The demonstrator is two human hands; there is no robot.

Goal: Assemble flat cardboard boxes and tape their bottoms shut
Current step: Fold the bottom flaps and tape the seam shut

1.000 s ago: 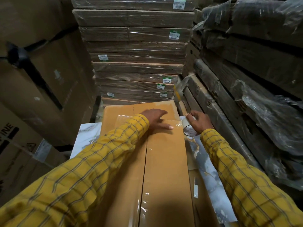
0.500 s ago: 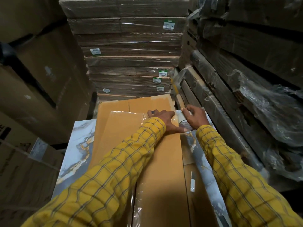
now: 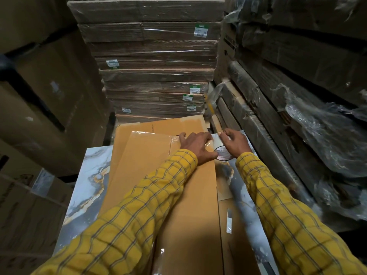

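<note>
A long tan cardboard box [image 3: 178,195] lies bottom-up on a marbled table [image 3: 89,179], with clear tape running along its middle seam and across its far end. My left hand [image 3: 196,144] presses flat on the far end of the box, fingers spread over the shiny tape. Right beside it, my right hand [image 3: 235,142] grips a roll of clear tape [image 3: 222,153] at the box's far right corner. The strip between roll and box is mostly hidden under my hands. A flat cardboard sheet [image 3: 158,124] lies underneath, sticking out beyond the box.
Wrapped bundles of flat cardboard [image 3: 155,76] are stacked high straight ahead. More wrapped stacks with loose plastic film [image 3: 317,126] lean along the right. Large brown cartons [image 3: 49,86] stand close on the left. A short strip of tape [image 3: 229,221] lies on the table's right side.
My left hand slid to the right along the box's far end and now sits against the tape roll. My right hand stayed at the far right corner with the roll.
</note>
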